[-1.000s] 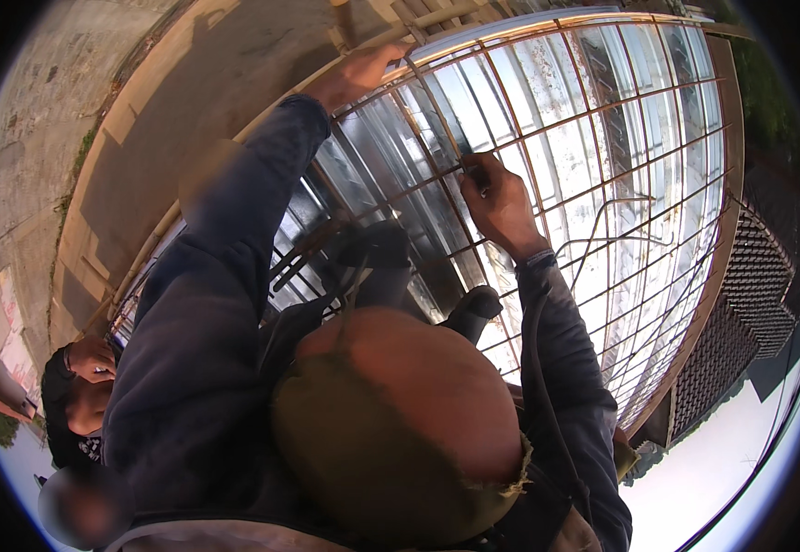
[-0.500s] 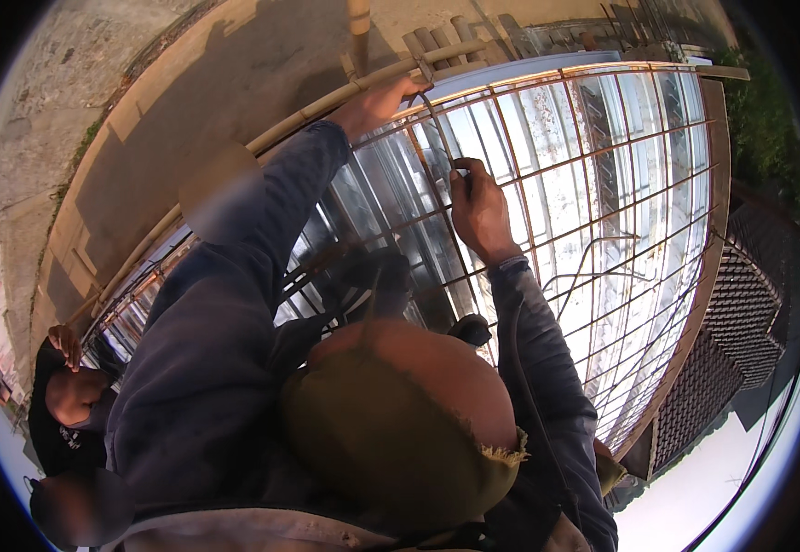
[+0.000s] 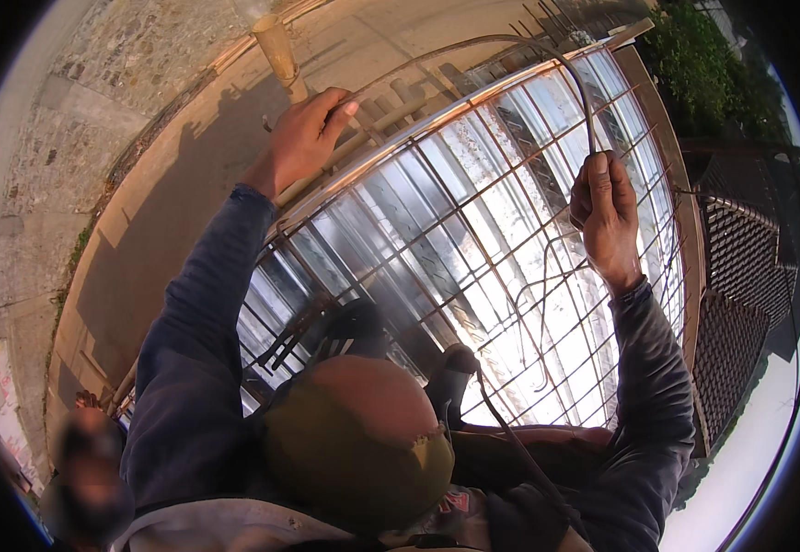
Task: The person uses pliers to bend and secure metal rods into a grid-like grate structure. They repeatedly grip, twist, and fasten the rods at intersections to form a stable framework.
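A long bent steel rod (image 3: 473,40) arcs over the far edge of a rusty rebar mesh (image 3: 460,210). My left hand (image 3: 304,136) is closed round the rod's left part, out past the deck's far edge, with a hooked end showing beyond it. My right hand (image 3: 606,195) pinches the rod's other side above the right part of the mesh. Below the mesh lies shiny corrugated metal decking (image 3: 409,184). Between my arms are my knee in worn olive cloth (image 3: 345,442) and dark boots (image 3: 455,368) on the mesh.
Another bent rod (image 3: 542,304) lies on the mesh near my right forearm. A bamboo post (image 3: 276,51) rises beyond the deck edge, above a lower paved ground. Wooden boarding (image 3: 685,230) edges the right side, with tiled roofs (image 3: 740,239) beyond. A person (image 3: 87,469) is at the lower left.
My hands have moved farther apart, the right one to the right and the left one to the left past the edge. The bent rod now arcs high between them.
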`<state>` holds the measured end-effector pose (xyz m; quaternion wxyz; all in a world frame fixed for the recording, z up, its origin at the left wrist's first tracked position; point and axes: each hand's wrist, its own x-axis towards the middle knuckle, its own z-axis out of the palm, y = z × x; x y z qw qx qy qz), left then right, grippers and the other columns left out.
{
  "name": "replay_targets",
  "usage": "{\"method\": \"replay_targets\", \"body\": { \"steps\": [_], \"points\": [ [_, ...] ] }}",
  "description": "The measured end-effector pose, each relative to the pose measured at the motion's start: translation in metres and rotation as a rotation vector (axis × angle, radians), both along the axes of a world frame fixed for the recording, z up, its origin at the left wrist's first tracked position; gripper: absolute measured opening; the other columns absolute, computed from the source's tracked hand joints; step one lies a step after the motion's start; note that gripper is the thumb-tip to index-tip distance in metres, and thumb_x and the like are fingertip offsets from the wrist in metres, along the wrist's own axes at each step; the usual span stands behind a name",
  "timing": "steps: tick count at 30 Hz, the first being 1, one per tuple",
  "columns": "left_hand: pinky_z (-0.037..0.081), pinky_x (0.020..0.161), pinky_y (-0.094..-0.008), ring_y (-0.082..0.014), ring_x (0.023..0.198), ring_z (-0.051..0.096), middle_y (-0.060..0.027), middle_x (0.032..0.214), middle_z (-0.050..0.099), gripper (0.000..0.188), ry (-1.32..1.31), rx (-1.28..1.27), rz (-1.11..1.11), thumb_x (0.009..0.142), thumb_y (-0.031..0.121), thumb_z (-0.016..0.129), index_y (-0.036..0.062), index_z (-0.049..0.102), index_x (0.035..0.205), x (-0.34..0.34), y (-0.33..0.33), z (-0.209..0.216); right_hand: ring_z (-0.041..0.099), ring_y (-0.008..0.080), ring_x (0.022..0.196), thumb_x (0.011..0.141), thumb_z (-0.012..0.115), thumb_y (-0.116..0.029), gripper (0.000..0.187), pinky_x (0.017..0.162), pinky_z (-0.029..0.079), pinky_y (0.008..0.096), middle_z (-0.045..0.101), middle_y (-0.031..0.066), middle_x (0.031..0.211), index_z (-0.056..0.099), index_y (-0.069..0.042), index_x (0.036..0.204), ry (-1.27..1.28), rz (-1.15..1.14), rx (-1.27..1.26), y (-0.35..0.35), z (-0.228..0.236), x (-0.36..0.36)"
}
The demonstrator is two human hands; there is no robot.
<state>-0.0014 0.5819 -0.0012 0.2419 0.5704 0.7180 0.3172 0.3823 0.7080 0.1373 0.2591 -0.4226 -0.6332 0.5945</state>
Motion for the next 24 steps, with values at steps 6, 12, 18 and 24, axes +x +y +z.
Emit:
{"method": "replay_targets", "body": {
  "steps": [6, 12, 18, 24],
  "points": [
    [0.054, 0.074, -0.0514, -0.0432, 0.086, 0.070, -0.0195, 0.092, 0.071, 0.028, 0.244, 0.142, -0.230, 0.111, 0.033, 0.061, 0.0052, 0.065, 0.113, 0.064, -0.001, 0.037, 0.028, 0.0017, 0.055, 0.119, 0.052, -0.037, 0.031, 0.048, 0.023, 0.0238, 0.041, -0.0095, 0.072, 0.055, -0.013, 0.100, -0.162, -0.236, -0.105, -0.012, 0.046, 0.122],
    [0.055, 0.064, -0.0487, -0.0369, 0.074, 0.070, -0.0132, 0.082, 0.068, 0.018, 0.390, 0.222, -0.418, 0.107, 0.026, 0.068, 0.0089, 0.063, 0.102, 0.123, -0.030, 0.061, 0.045, 0.0071, 0.058, 0.117, 0.054, -0.031, 0.031, 0.051, 0.036, 0.0259, 0.052, -0.0028, 0.077, 0.062, -0.007, 0.134, -0.172, -0.335, -0.352, -0.073, -0.007, 0.214],
    [0.053, 0.064, -0.0478, -0.0369, 0.074, 0.068, -0.0132, 0.082, 0.064, 0.016, 0.638, 0.152, -0.535, 0.103, 0.019, 0.071, 0.0065, 0.062, 0.106, 0.136, -0.063, 0.103, 0.036, 0.0037, 0.058, 0.116, 0.056, -0.035, 0.040, 0.052, 0.029, 0.0230, 0.050, -0.0058, 0.081, 0.060, -0.011, 0.149, 0.093, -0.359, -0.515, -0.092, -0.057, 0.195],
    [0.056, 0.074, -0.0467, -0.0359, 0.086, 0.070, -0.0110, 0.088, 0.067, 0.015, 0.601, -0.222, -0.349, 0.103, 0.022, 0.070, 0.0087, 0.062, 0.103, 0.104, -0.146, 0.151, 0.027, 0.0038, 0.050, 0.119, 0.050, -0.030, 0.022, 0.043, 0.020, 0.0251, 0.039, -0.0081, 0.068, 0.058, -0.012, 0.109, 0.311, -0.070, -0.630, -0.098, -0.041, 0.149]
  ]
}}
